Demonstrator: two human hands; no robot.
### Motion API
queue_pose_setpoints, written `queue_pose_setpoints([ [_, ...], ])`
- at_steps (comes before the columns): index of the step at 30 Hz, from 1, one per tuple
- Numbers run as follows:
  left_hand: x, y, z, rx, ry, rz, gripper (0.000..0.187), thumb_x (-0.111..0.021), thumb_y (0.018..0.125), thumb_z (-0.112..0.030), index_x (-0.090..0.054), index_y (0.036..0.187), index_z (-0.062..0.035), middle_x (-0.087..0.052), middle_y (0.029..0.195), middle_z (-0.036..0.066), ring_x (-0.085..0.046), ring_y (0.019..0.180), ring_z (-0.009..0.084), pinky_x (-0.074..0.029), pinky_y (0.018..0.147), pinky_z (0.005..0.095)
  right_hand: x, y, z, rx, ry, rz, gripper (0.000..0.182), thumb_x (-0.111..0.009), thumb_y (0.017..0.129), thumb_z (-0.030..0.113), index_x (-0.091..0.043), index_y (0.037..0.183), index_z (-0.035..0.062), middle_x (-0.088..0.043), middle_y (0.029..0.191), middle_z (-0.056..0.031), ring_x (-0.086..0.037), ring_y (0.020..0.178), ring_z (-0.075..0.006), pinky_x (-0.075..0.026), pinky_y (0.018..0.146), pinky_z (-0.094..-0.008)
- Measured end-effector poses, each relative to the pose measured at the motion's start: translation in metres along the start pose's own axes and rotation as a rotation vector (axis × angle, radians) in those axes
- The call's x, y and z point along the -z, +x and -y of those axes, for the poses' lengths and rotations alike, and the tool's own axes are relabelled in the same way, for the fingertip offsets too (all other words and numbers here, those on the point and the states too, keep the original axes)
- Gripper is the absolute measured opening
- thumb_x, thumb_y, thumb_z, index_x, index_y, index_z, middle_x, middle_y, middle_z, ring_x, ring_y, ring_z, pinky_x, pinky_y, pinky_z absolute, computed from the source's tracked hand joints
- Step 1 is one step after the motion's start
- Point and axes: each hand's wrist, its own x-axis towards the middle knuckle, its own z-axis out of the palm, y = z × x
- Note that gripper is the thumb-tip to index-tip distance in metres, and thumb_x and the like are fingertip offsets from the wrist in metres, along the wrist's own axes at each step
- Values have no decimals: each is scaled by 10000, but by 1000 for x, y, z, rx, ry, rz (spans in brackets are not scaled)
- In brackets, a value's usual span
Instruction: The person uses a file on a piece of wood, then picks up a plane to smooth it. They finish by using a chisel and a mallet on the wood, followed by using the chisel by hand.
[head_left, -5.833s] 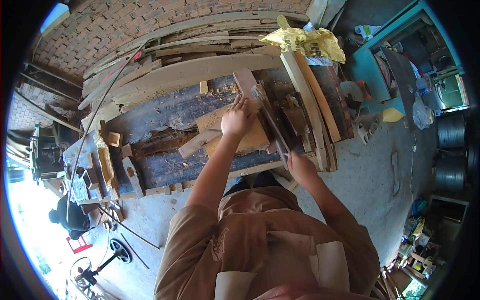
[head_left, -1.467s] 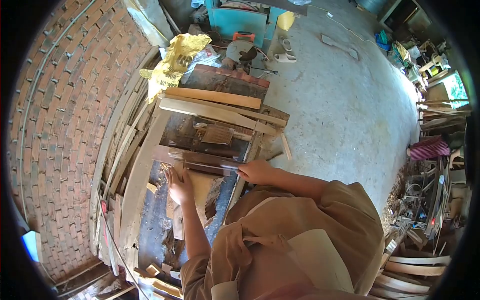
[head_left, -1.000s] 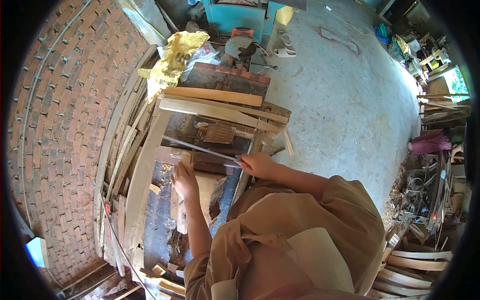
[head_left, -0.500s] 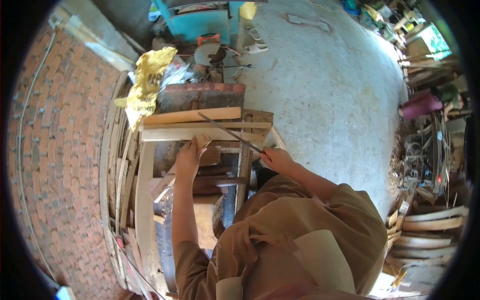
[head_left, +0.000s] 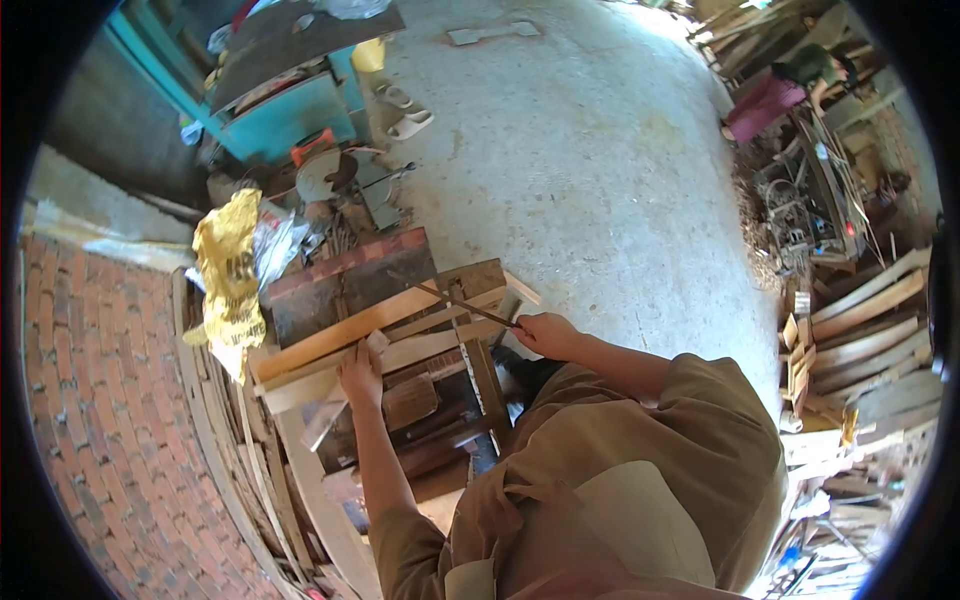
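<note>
My right hand [head_left: 548,335] is closed around one end of a long, thin, dark file [head_left: 465,304]. The file slants up and left, its far end above the boards on the workbench. My left hand [head_left: 361,376] is closed, its fingers on a small pale wood piece [head_left: 377,342] over a long pale board [head_left: 415,350]. Behind that lies a browner board [head_left: 345,328], roughly parallel to it. A short wood block [head_left: 411,399] sits on the bench just right of my left wrist.
A yellow sack [head_left: 230,265] and a circular saw blade [head_left: 318,177] lie beyond the bench. Stacked timber [head_left: 215,420] runs along the brick wall [head_left: 100,400]. Slippers [head_left: 410,124] are on the concrete floor [head_left: 580,170]. Another person [head_left: 770,100] bends over at the far right.
The view has turned, so the bench now appears tilted and lower. My left hand has moved the small wood piece farther over the boards. The file stays in my right hand.
</note>
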Motion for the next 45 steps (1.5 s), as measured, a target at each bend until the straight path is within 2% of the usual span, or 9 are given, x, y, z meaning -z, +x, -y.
queue_pose_setpoints([
  [6, -12, -10, 1, 20, -68, -118, 472, -637, 726, -277, -499, 1143, -103, -526, 1076, 99, -476, 1026, 262, -343, 859, 422, -6, 15, 8, -90, -45, 124, 288, -446, 850, 313, -519, 758, 50, -565, 646, -154, -560, 629, -351, -429, 561, -447],
  [8, -11, -9, 3, 28, -102, -95, 488, -639, 725, -280, -489, 1155, -102, -522, 1087, 101, -471, 1038, 265, -346, 862, 423, -12, 27, 9, -49, -98, 179, 317, -417, 854, 340, -532, 830, 46, -584, 701, -165, -571, 694, -356, -438, 615, -458],
  [19, 35, -25, 3, 40, -82, 3, 640, -662, 705, -257, -376, 1257, -106, -360, 1296, 155, -363, 1185, 310, -352, 909, 438, -65, 117, 36, 253, -213, 115, 370, -417, 850, 370, -561, 786, 35, -586, 677, -162, -585, 654, -337, -466, 583, -446],
  [27, 102, -107, 2, 389, -195, 240, 580, -623, 749, -357, -446, 1205, -46, -311, 1319, 217, -321, 1211, 347, -329, 960, 413, -77, 136, 34, 324, -287, 121, 281, -511, 809, 323, -538, 775, 45, -569, 708, -128, -578, 647, -316, -464, 561, -418],
  [32, 124, -185, -27, 550, -270, 110, 555, -615, 764, -334, -455, 1198, -29, -310, 1318, 229, -319, 1212, 354, -317, 967, 410, -83, 132, 19, 372, -274, 8, 393, -588, 757, 240, -461, 1084, 63, -533, 929, -119, -558, 825, -291, -458, 668, -413],
  [36, 123, -239, -62, 747, -272, -59, 536, -616, 773, -302, -452, 1195, -16, -298, 1307, 265, -273, 1226, 397, -284, 982, 449, -71, 119, 29, 334, -317, 154, 456, -565, 789, 241, -401, 1186, 87, -483, 1071, -137, -511, 975, -299, -426, 757, -460],
  [38, 116, -257, -81, 851, -228, -139, 537, -610, 778, -311, -451, 1194, -12, -285, 1314, 267, -247, 1238, 403, -265, 996, 457, -72, 111, 33, 472, -390, -52, 486, -582, 771, 214, -388, 1201, 97, -460, 1109, -132, -505, 986, -301, -431, 747, -462],
  [41, 102, -278, -103, 963, -249, -208, 570, -611, 774, -331, -429, 1214, -18, -264, 1326, 264, -222, 1246, 412, -251, 1005, 463, -68, 91, 55, 631, -252, -64, 486, -643, 696, 172, -450, 1134, 87, -468, 1115, -124, -485, 1017, -293, -429, 776, -432],
  [45, 85, -293, -132, 1155, -148, -147, 638, -588, 772, -400, -365, 1278, -82, -224, 1361, 226, -177, 1269, 397, -230, 997, 506, -91, 76, 67, 909, -32, 187, 541, -686, 650, 155, -461, 1137, 90, -426, 1178, -119, -431, 1092, -291, -423, 784, -461],
])
